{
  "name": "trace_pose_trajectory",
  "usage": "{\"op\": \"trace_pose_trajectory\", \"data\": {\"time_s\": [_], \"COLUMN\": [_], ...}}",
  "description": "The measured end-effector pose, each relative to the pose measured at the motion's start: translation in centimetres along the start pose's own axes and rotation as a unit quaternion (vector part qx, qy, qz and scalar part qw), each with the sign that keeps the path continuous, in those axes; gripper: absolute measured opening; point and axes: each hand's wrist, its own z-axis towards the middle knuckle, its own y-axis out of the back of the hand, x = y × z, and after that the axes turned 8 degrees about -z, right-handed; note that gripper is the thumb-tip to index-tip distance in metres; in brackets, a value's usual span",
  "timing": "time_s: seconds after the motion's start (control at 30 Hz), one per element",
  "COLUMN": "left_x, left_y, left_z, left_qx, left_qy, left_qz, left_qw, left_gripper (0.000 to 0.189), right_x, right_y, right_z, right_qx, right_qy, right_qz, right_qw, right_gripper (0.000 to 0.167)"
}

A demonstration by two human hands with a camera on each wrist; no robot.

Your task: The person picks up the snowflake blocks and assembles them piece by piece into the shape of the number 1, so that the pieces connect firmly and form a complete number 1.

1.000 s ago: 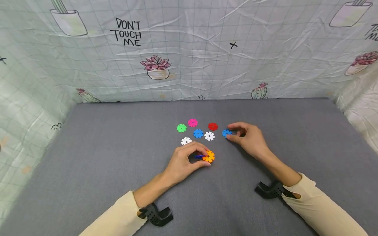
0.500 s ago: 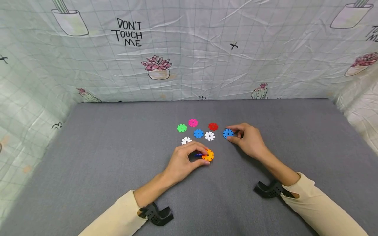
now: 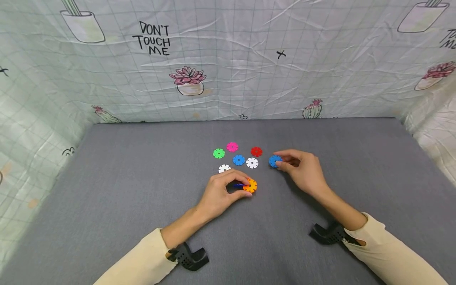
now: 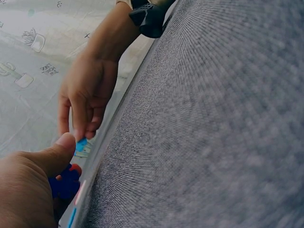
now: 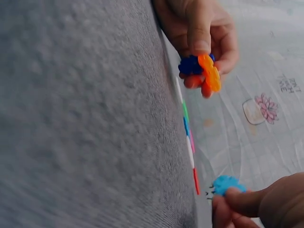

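Note:
My left hand [image 3: 220, 194] pinches an orange notched disc [image 3: 252, 186] between thumb and fingers. A dark blue disc [image 5: 190, 65] sits joined to the orange one, at an angle to it, partly hidden by the fingers. To the right, my right hand [image 3: 303, 168] holds a light blue notched disc [image 3: 274, 161] by its edge, thumb on the near side. In the right wrist view this light blue disc [image 5: 227, 184] shows raised off the table. The two hands are apart, and their discs do not touch.
Several loose discs lie flat on the grey table [image 3: 142, 178] beyond the left hand: green [image 3: 219, 153], pink [image 3: 232, 147], red [image 3: 256, 151], blue [image 3: 239, 160], and two white, one [image 3: 252, 162] whole in view, the other [image 3: 224, 168] close by the left knuckles. A printed cloth [image 3: 228, 79] hangs behind.
The right thumb has slid further over the light blue disc, whose tilt has altered a little. The left hand with its joined discs has shifted only slightly. The loose discs stay put.

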Motion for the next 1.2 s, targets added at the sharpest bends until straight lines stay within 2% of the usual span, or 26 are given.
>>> {"op": "trace_pose_trajectory", "data": {"time_s": [0.1,0.3,0.4,0.5,0.63,0.77,1.1,1.2], "left_x": [0.0,0.0,-0.6,-1.8,-3.4,-3.9,-3.6,-2.2], "left_y": [0.0,-0.1,-0.2,-0.1,0.0,0.0,-0.1,-0.2], "left_z": [0.1,0.1,0.2,0.4,0.5,0.4,0.4,0.3], "left_qx": [0.000,-0.009,-0.016,-0.019,-0.019,-0.023,-0.027,-0.027], "left_qy": [0.003,0.013,0.018,0.019,0.030,0.044,0.054,0.058], "left_qz": [-0.001,0.001,0.003,0.007,0.012,0.011,0.007,0.001], "left_qw": [1.0000,0.9999,0.9997,0.9996,0.9993,0.9987,0.9982,0.9979], "left_gripper": [0.024,0.023,0.024,0.024,0.023,0.022,0.021,0.021], "right_x": [0.4,1.6,2.3,2.9,3.1,3.1,3.1,3.0], "right_y": [0.3,0.3,0.0,-0.3,-0.8,-1.3,-1.3,-1.1], "right_z": [-0.6,-2.0,-2.6,-3.1,-3.7,-4.1,-4.1,-4.0], "right_qx": [0.022,0.073,0.087,0.093,0.100,0.106,0.097,0.094], "right_qy": [-0.023,-0.045,-0.040,-0.033,-0.026,-0.023,0.005,0.008], "right_qz": [0.052,0.148,0.182,0.199,0.206,0.206,0.185,0.179], "right_qw": [0.9981,0.9853,0.9787,0.9751,0.9731,0.9725,0.9779,0.9793], "right_gripper": [0.025,0.026,0.025,0.024,0.023,0.022,0.021,0.021]}}
